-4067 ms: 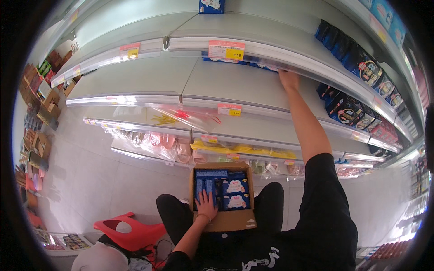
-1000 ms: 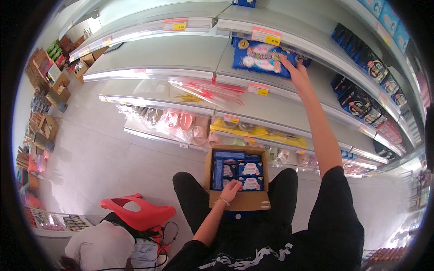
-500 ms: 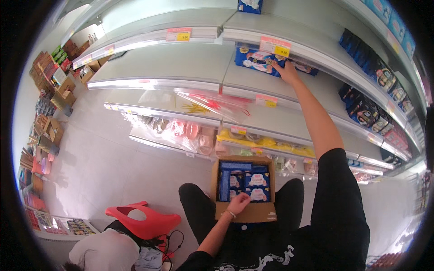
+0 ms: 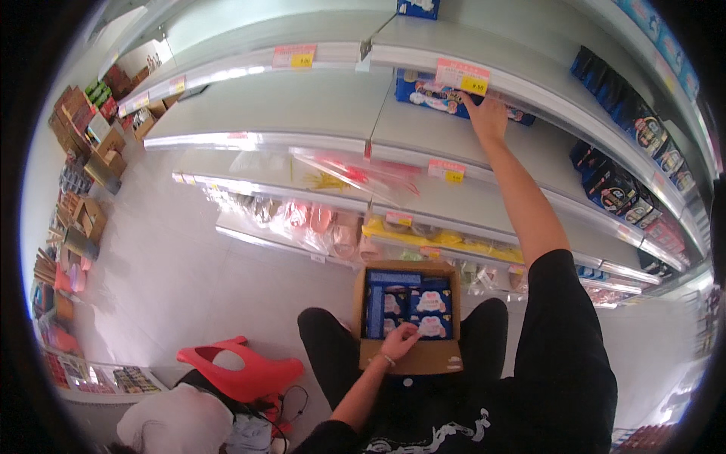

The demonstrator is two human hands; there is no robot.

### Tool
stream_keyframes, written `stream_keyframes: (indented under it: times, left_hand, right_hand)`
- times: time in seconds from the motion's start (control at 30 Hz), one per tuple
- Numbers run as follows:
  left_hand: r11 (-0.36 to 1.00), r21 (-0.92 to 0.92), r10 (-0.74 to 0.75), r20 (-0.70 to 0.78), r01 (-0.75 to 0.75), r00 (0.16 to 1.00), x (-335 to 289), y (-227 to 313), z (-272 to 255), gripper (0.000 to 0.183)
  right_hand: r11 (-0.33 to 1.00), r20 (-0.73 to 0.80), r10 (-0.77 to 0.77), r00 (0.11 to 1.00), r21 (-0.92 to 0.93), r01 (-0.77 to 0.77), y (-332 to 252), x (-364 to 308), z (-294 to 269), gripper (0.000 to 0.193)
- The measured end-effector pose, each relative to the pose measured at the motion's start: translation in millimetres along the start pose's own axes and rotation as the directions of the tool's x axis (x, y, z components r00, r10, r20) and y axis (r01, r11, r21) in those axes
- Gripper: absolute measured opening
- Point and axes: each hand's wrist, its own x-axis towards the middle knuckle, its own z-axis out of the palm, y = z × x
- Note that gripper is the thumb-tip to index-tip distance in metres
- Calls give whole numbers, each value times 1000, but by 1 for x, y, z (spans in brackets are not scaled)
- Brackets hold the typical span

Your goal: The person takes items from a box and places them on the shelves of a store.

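The blue packet [image 4: 426, 94] lies at 12 o'clock from the open carton [image 4: 409, 356], up on a shelf board [image 4: 302, 110] and close under the edge of the board above. From where I stand, the seated person's right hand [image 4: 486, 119] is on its right end, arm stretched out, thumb set apart from the other fingers and laid against the packet's front. Those fingers are partly lost behind a price tag [image 4: 462, 76], so I can't tell whether they clasp the packet or only rest on it. Another blue packet [image 4: 520, 116] peeks out beyond the wrist side of that hand.

The carton sits between the person's black-clad knees, which are at 9 and 3 o'clock, and small blue packs [image 4: 430, 301] with white cloud shapes fill it. The left hand [image 4: 401, 341] hangs over its near side at 6 o'clock, fingers bent and close together; I can't make out whether they pinch anything or touch the pack beneath.

Around us, dark packages [image 4: 611, 189] stand in a row at 2 o'clock, a yellow plastic bundle [image 4: 446, 240] lies at 1, and wrapped pink slippers [image 4: 321, 219] are between 10 and 11. A red stool [image 4: 249, 376] is on the floor between 8 and 9.
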Motion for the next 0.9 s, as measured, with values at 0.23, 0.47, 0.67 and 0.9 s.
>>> stream_keyframes:
  times: [0.23,0.47,0.67,0.9]
  left_hand:
    - [1000,10,-29,67,28,997,-1,12,0,27]
    - [997,66,41,-77,-36,996,4,-2,-1,25]
    - [925,373,233,-422,-67,876,0,5,-8,22]
    - [791,596,291,-564,137,773,4,-9,-10,45]
  right_hand:
    - [846,295,-406,865,478,235,-25,-16,-7,49]
    - [811,450,-378,809,583,54,-10,-17,3,45]
    - [598,175,-295,939,801,39,-34,-156,-107,29]
    - [381,885,-72,461,451,-807,13,-439,-37,26]
